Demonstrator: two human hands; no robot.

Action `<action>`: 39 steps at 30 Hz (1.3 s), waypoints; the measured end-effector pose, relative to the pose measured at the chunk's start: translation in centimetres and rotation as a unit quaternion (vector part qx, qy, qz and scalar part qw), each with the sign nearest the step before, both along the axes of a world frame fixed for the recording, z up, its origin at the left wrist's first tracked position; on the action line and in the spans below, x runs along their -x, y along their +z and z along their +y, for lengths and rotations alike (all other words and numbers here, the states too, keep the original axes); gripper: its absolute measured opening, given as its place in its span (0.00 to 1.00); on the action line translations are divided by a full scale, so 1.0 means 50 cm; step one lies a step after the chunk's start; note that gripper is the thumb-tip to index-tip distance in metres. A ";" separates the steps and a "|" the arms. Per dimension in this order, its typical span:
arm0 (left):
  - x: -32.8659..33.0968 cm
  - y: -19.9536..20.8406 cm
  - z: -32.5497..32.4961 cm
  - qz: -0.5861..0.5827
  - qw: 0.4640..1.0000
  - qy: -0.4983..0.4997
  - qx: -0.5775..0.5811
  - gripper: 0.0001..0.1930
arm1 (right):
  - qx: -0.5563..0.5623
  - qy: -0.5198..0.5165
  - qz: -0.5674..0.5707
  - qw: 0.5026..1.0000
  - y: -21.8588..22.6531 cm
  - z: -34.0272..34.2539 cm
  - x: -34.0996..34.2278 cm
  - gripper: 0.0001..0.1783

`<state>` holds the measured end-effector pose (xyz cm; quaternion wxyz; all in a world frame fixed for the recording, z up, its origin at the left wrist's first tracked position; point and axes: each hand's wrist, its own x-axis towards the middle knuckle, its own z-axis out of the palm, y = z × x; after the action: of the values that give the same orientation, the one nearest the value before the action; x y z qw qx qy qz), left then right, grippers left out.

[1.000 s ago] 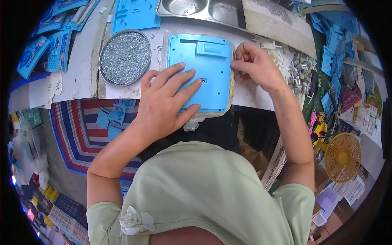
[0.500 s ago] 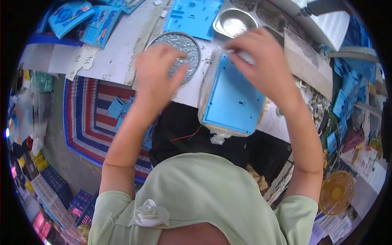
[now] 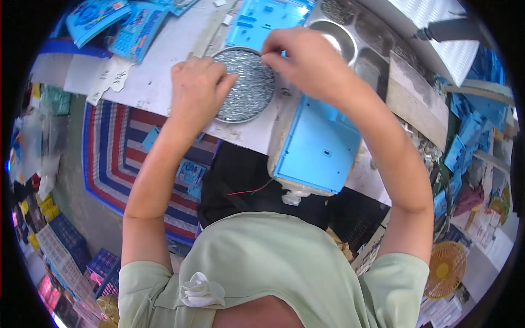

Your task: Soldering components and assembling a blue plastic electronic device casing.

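A round metal tin [image 3: 240,119] filled with small silvery metal pieces [image 3: 246,87] stands on the bench. My left hand [image 3: 197,90] is at its left side, fingers curled and thumb beside them; what they hold, if anything, is hidden. Over the tin's right rim, my right hand [image 3: 306,60] has thumb and forefinger pinched together, and I cannot make out anything between them. Below that hand a flat blue plastic panel [image 3: 311,156] with small holes lies on a wrapped block [image 3: 279,177]. My right hand and forearm cover its upper part.
Another blue plastic panel [image 3: 262,24] lies behind the tin. Metal compartment trays [image 3: 372,68] sit at the back right, near a dark tool [image 3: 448,31]. Blue packages [image 3: 139,33] lie at the far left. A striped bag [image 3: 117,153] with blue parts is below the bench edge.
My right hand has moved left from the top of the blue panel to the tin's right rim. My left hand has shifted slightly left and down, uncovering more of the tin.
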<state>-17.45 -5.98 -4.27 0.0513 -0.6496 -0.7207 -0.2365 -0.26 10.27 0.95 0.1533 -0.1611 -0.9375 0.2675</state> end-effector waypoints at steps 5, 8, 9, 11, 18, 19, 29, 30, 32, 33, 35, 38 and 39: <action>0.007 -0.014 0.006 0.016 1.000 0.014 0.015 0.08 | 0.250 -0.223 0.073 0.939 0.016 0.017 -0.265 0.10; -0.007 -0.003 0.011 0.006 1.000 0.002 0.003 0.06 | 0.215 -0.321 0.025 0.922 -0.015 -0.027 -0.331 0.11; -0.008 -0.006 0.014 -0.005 1.000 -0.006 0.003 0.05 | 0.217 -0.320 0.025 0.922 -0.026 -0.030 -0.338 0.10; -0.012 -0.005 0.018 -0.018 1.000 -0.011 0.008 0.05 | 0.223 -0.316 0.023 0.922 -0.037 -0.032 -0.345 0.09; -0.036 0.022 0.005 -0.269 0.962 -0.041 0.001 0.01 | 0.179 -0.240 -0.005 0.954 -0.030 -0.006 -0.352 0.08; -0.051 0.036 -0.003 -0.342 0.937 -0.058 0.038 0.01 | 0.164 -0.236 0.005 0.958 -0.022 -0.003 -0.349 0.08; -0.145 0.071 -0.038 -0.749 0.579 -0.233 0.221 0.06 | 0.230 0.085 0.190 0.951 0.034 -0.126 -0.202 0.14; -0.144 0.067 -0.039 -0.748 0.571 -0.244 0.233 0.05 | 0.248 0.098 0.192 0.944 0.028 -0.126 -0.205 0.14; -0.157 0.065 -0.046 -0.789 0.488 -0.259 0.269 0.05 | 0.291 0.115 0.196 0.929 0.018 -0.133 -0.212 0.13; -0.163 0.065 -0.047 -0.806 0.445 -0.267 0.286 0.06 | 0.314 0.119 0.197 0.921 0.017 -0.139 -0.218 0.12; -0.174 0.052 -0.053 -0.796 0.438 -0.269 0.319 0.06 | 0.321 0.105 0.201 0.920 0.022 -0.155 -0.231 0.11; -0.191 0.070 -0.041 -0.756 0.521 -0.262 0.297 0.07 | 0.261 0.038 0.210 0.941 0.023 -0.178 -0.254 0.08; -0.185 0.078 -0.029 -0.712 0.599 -0.255 0.263 0.07 | 0.233 0.007 0.211 0.949 0.021 -0.181 -0.267 0.07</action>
<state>-8.20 -7.45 -0.38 -0.7140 -0.4177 -0.3644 -0.4277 13.08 1.22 1.99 0.3041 -0.1261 -0.7964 0.5073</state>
